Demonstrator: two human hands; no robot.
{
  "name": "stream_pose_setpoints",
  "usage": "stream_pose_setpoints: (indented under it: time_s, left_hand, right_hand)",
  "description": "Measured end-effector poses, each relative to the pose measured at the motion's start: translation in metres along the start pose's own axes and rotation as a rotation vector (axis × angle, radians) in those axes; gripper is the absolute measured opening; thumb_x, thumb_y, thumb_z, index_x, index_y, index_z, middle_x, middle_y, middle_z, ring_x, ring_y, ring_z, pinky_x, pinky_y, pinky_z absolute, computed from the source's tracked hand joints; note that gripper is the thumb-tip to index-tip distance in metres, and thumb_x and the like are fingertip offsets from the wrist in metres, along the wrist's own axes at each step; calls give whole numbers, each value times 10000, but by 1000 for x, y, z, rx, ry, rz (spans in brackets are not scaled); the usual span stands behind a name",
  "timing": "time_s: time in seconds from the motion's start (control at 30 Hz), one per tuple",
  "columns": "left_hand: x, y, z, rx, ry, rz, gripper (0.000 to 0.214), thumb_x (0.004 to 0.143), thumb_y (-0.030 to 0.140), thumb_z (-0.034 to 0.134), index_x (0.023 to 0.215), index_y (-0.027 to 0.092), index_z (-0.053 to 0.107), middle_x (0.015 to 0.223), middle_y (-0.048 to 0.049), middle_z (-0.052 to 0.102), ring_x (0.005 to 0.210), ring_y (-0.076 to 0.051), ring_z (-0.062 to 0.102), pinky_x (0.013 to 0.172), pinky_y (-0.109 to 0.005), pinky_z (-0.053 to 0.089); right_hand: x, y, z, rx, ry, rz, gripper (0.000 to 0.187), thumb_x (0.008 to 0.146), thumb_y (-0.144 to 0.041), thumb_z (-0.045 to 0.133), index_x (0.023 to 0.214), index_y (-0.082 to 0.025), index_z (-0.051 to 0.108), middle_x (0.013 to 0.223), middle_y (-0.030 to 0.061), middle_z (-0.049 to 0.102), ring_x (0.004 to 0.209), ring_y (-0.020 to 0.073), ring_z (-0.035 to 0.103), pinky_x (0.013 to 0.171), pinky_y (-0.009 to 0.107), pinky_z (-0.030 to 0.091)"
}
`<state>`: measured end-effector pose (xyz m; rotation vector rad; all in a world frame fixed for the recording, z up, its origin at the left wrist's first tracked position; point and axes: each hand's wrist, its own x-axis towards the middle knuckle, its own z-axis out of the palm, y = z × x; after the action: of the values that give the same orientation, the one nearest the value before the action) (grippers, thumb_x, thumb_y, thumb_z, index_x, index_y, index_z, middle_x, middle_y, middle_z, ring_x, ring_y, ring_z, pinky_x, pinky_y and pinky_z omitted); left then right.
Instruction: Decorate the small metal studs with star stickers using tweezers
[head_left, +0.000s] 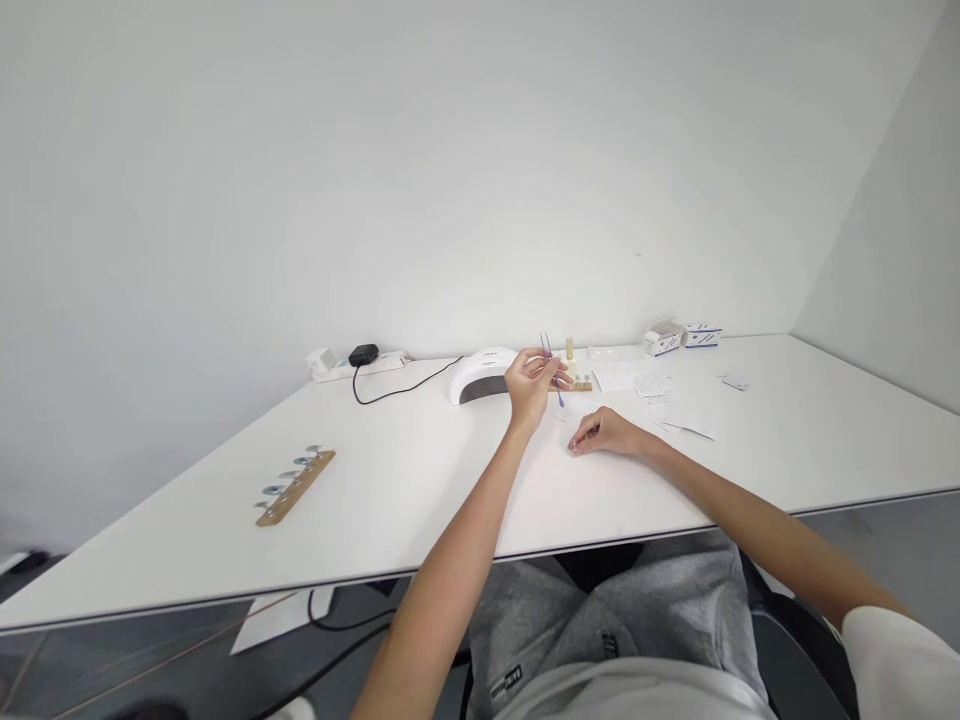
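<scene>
My left hand (pixel 534 382) is raised over the table, its fingers closed around slim bluish-purple tweezers (pixel 560 400). Two thin prongs point upward, and the darker end hangs below the fingers. Lower and to the right, my right hand (pixel 606 432) rests at the tabletop with thumb and fingertips pinched together. Something tiny and pale shows at those fingertips, too small to name. Just behind my left hand lies a wooden strip (pixel 582 386) with small pieces standing on it, partly hidden by the fingers. Small pale scraps lie between the two hands.
A white dome-shaped lamp (pixel 484 372) stands left of my left hand. Farther left are a power strip (pixel 337 370) with a black adapter (pixel 364 354) and a wooden strip (pixel 296 490) bearing discs. Paper sheets (pixel 654 386), small boxes (pixel 664 340) and a little bottle (pixel 569 348) are behind.
</scene>
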<state>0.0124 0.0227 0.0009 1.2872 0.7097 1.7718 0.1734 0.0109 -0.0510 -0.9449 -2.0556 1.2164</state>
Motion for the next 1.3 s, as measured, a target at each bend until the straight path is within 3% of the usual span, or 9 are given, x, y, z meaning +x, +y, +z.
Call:
stream_pose_setpoints:
  time_s: [0.5, 0.73, 0.83, 0.9, 0.97, 1.1, 1.2, 1.3]
  left_hand:
    - [2, -4, -3, 14, -8, 11, 332, 710, 367, 706, 845, 166, 479, 678, -26, 649, 528, -168, 653, 476, -274, 527]
    - [2, -3, -2, -4, -1, -6, 311, 707, 332, 712, 833, 165, 483, 676, -23, 647, 521, -169, 652, 474, -277, 528]
    - [2, -3, -3, 2, 2, -9, 318, 702, 339, 714, 836, 164, 485, 674, -21, 647, 523, -168, 652, 476, -277, 530]
    - [3, -3, -3, 17, 4, -16, 330, 699, 354, 714, 842, 164, 486, 662, -18, 646, 523, -169, 652, 472, -274, 529]
    - [3, -4, -4, 26, 14, -19, 333, 701, 364, 711, 844, 161, 489, 650, -17, 641, 519, -174, 650, 456, -272, 523]
    - [4, -6, -5, 36, 15, -44, 335, 692, 375, 716, 826, 155, 501, 636, -21, 636, 497, -177, 639, 416, -263, 500]
    - [4, -4, -5, 48, 22, -52, 337, 685, 378, 719, 820, 153, 508, 637, -27, 642, 462, -163, 617, 400, -265, 492]
    - [3, -1, -3, 51, 17, -53, 333, 683, 377, 719, 814, 151, 512, 630, -25, 640, 450, -153, 607, 397, -257, 487]
  right_hand:
    - [6, 8, -3, -99, 35, 18, 356, 547, -423, 799, 767, -146, 759, 721, 55, 707, 599, 127, 509, 563, 261, 355]
    - [4, 7, -3, -112, 27, 29, 391, 570, -366, 793, 877, -127, 747, 753, 53, 698, 626, 128, 533, 593, 263, 377]
    - [2, -2, -12, -152, 0, 8, 442, 557, -312, 799, 960, -145, 733, 782, 43, 695, 659, 132, 544, 636, 266, 411]
    - [-1, -11, -28, -194, -51, -24, 501, 545, -260, 797, 1032, -174, 713, 844, 42, 700, 717, 144, 566, 677, 268, 434]
    - [-7, -18, -54, -234, -11, -49, 478, 601, -277, 762, 1068, -196, 698, 931, 54, 699, 779, 159, 589, 705, 273, 451]
    - [-30, -5, -130, -345, 336, 87, 342, 714, -323, 660, 1016, -168, 706, 926, 85, 699, 776, 172, 619, 676, 276, 472]
    - [-62, 31, -195, -490, 664, 286, 269, 705, -302, 653, 923, -157, 712, 918, 90, 703, 756, 179, 629, 665, 281, 479]
    - [-101, 71, -242, -573, 929, 541, 201, 662, -254, 666, 819, -133, 699, 875, 119, 708, 804, 222, 648, 704, 310, 492]
